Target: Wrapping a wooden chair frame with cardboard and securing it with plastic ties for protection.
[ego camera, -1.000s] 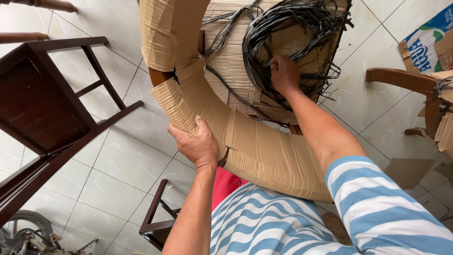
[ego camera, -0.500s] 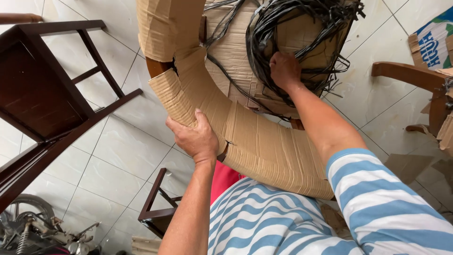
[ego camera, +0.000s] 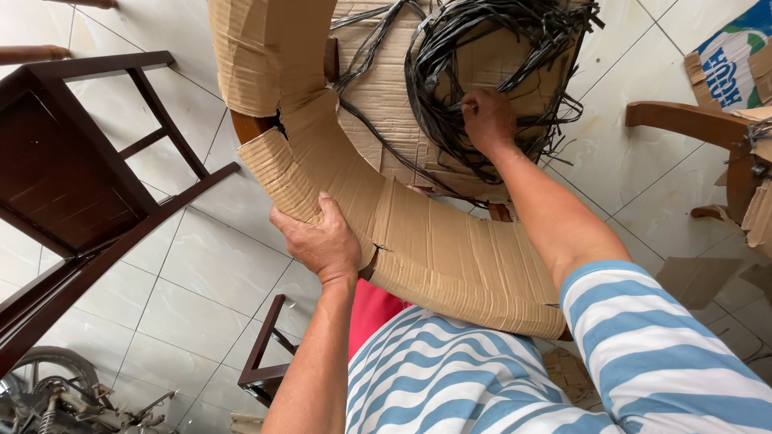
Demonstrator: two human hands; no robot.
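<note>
The left hand (ego camera: 322, 241) is gripping the cardboard-wrapped chair back (ego camera: 418, 241) while the right hand (ego camera: 486, 120) is pinching black straps (ego camera: 498, 48) on the seat.

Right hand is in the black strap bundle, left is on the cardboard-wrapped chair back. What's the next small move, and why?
Probably draw one strap free of the black strap bundle with the right hand: its fingers are closed among the tangled loops lying on the cardboard-covered seat. Meanwhile the left hand grips the cardboard-wrapped chair back, holding it steady.
</note>
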